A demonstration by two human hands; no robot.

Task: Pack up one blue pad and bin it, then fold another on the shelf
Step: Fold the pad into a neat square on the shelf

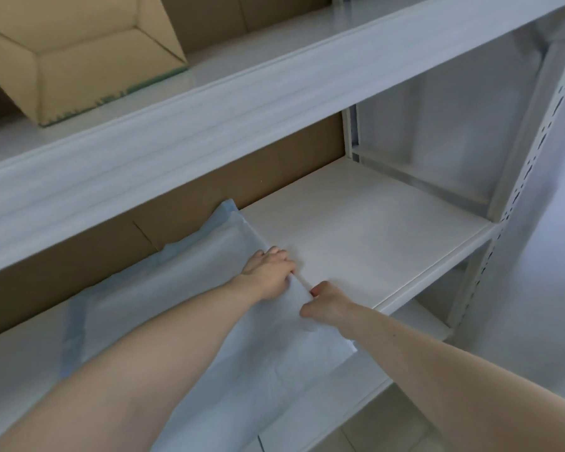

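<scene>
A pale blue pad [183, 298] with a darker blue border lies spread on the white shelf [366, 223], its white side up. My left hand [269, 272] grips the pad's right edge near the far corner, fingers curled over it. My right hand [325, 305] pinches the same edge a little closer to me. A raised strip of the pad runs between the two hands. My forearms cover part of the pad's near half.
A brown cardboard sheet [209, 187] lines the back of the shelf. On the upper shelf [242, 102] stands an open cardboard box [79, 60]. A perforated white upright [535, 151] bounds the shelf on the right. A lower shelf [421, 324] shows underneath.
</scene>
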